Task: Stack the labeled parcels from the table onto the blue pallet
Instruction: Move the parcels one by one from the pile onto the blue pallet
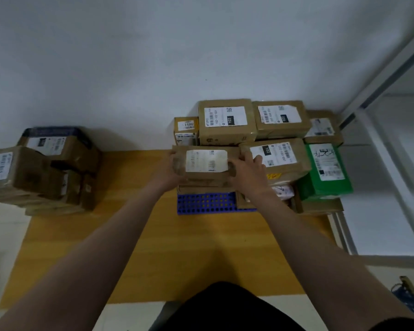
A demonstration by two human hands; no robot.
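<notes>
A brown parcel with a white label (206, 161) is held over the front left part of the stack on the blue pallet (204, 203). My left hand (175, 169) grips its left end and my right hand (247, 172) grips its right end. The stack holds several labeled brown boxes, among them one marked 102 (226, 120), another (281, 118) beside it, and a green parcel (326, 170) at the right. Whether the held parcel rests on the box beneath it, I cannot tell.
A heap of brown labeled parcels (41, 168) lies at the left edge of the wooden table (153, 247). A white wall rises behind. A white metal frame (378, 187) stands at the right. A blue object (409, 297) lies at the lower right.
</notes>
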